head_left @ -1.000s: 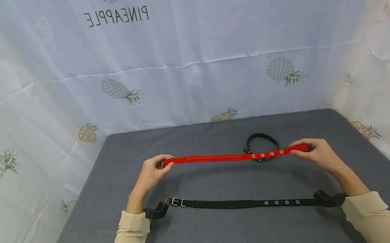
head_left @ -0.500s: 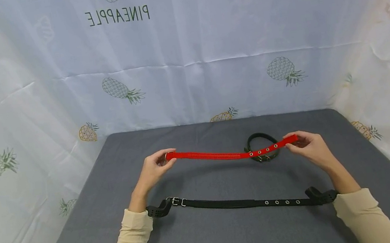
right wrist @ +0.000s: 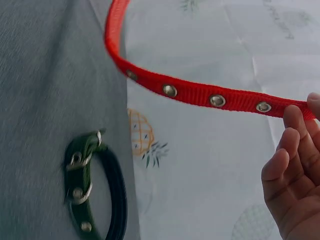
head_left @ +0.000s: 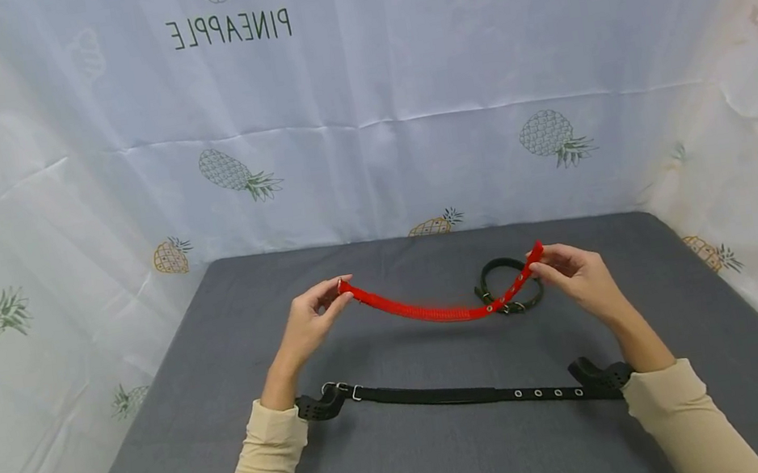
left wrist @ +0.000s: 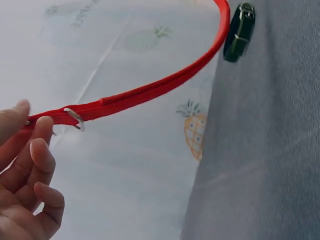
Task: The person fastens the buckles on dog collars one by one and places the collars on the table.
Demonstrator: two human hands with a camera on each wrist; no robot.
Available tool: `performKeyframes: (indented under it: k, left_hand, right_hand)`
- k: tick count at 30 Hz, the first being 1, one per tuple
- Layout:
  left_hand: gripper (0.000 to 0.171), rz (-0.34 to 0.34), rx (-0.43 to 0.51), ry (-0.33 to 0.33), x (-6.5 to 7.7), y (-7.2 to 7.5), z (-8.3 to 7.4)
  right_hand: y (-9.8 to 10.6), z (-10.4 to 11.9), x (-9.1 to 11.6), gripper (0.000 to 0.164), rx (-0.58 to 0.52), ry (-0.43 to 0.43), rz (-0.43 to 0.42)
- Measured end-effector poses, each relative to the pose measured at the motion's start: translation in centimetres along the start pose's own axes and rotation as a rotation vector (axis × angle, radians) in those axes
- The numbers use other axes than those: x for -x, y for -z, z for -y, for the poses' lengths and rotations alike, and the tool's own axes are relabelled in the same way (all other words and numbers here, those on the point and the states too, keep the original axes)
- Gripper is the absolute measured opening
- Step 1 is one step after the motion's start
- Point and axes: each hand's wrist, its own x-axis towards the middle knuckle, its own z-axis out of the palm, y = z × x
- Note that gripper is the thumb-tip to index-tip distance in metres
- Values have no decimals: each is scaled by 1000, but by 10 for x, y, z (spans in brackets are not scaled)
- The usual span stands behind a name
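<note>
In the head view, a red collar [head_left: 427, 313] hangs in a sagging curve above a grey table [head_left: 457, 462], one end in each hand. The left hand [head_left: 309, 322] pinches the buckle end between thumb and fingers, and the right hand [head_left: 582, 278] pinches the other end, which tilts upward. Behind its right part, a dark collar [head_left: 500, 262] lies on the table, fastened into a ring. Nearer the person, a black collar [head_left: 432, 396] lies stretched out between the two forearms (its right end is hidden by the black wrist mount [head_left: 598, 375]). A curtain [head_left: 354, 68] printed with pineapples stands behind.

In the left wrist view, thumb and forefinger hold the red collar just beside a metal loop [left wrist: 75, 119]; the remaining fingers are bent, away from the band.

In the right wrist view, thumb and fingertip grip the collar's tip, next to a row of metal eyelets [right wrist: 217, 101]. The dark collar, greenish here, shows its buckle at lower left.
</note>
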Motion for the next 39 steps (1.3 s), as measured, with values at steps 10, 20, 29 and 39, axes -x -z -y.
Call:
performKeyframes:
  k: [10, 20, 29, 39]
  left_hand:
    - [23, -1, 117, -99, -6, -16, -13]
    - [40, 68, 441, -42, -1, -38, -24]
    - [32, 77, 609, -60, -4, -56, -32]
    - [31, 72, 607, -32, -3, -67, -39]
  right_hand:
    - [-23, 15, -7, 13, -75, 35, 6]
    - [-54, 16, -6, 15, -166, 59, 84]
    - [-70, 22, -7, 20, -348, 39, 147]
    - [-83, 32, -7, 20, -283, -20, 130]
